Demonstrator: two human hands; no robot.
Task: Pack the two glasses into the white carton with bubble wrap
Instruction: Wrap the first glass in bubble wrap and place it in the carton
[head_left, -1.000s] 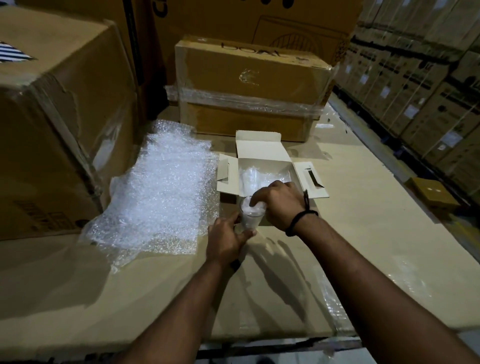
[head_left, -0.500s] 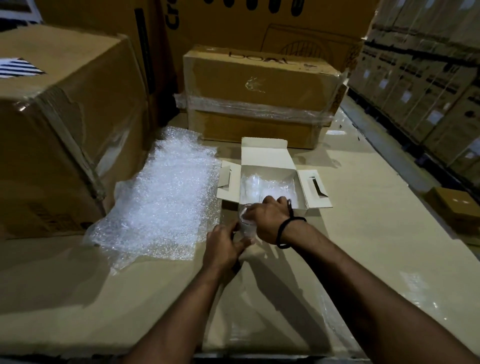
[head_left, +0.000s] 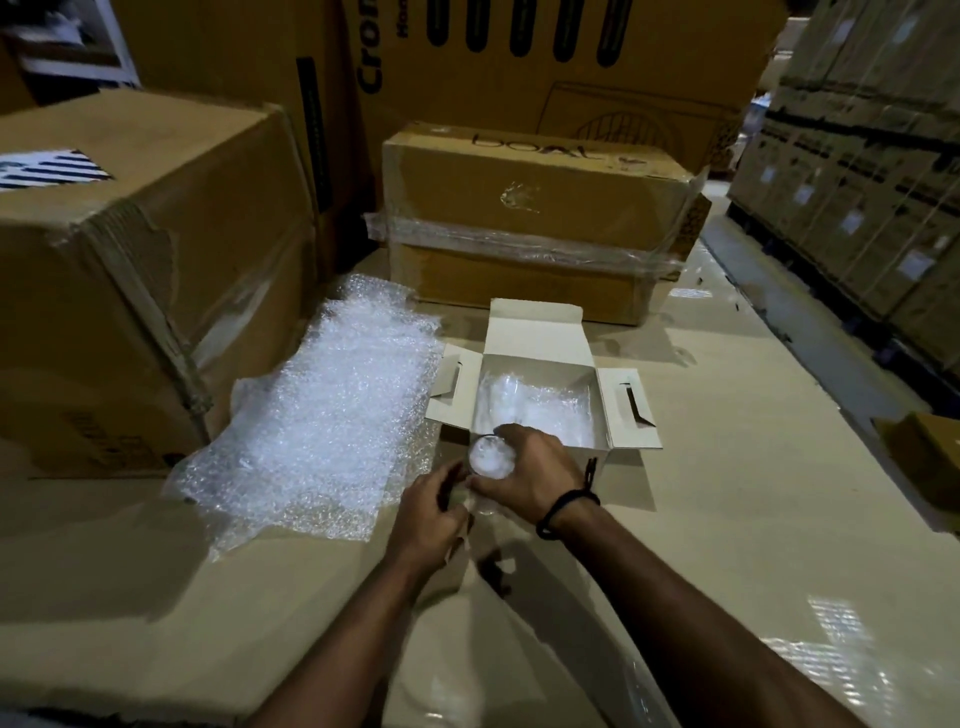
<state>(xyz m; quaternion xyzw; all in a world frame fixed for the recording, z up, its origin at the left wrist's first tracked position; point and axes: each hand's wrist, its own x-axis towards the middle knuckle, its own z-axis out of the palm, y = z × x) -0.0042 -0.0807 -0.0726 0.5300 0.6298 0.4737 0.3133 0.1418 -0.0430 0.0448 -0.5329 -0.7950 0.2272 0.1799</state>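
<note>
Glass (head_left: 491, 462) | upright, mouth up | gripped: left hand (head_left: 431, 519), right hand (head_left: 535, 478)

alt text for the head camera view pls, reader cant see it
A left hand and a right hand hold a glass stuffed with bubble wrap just in front of an open white carton with more wrap inside. A loose bubble wrap sheet lies to the carton's left, with big brown boxes behind.
</note>
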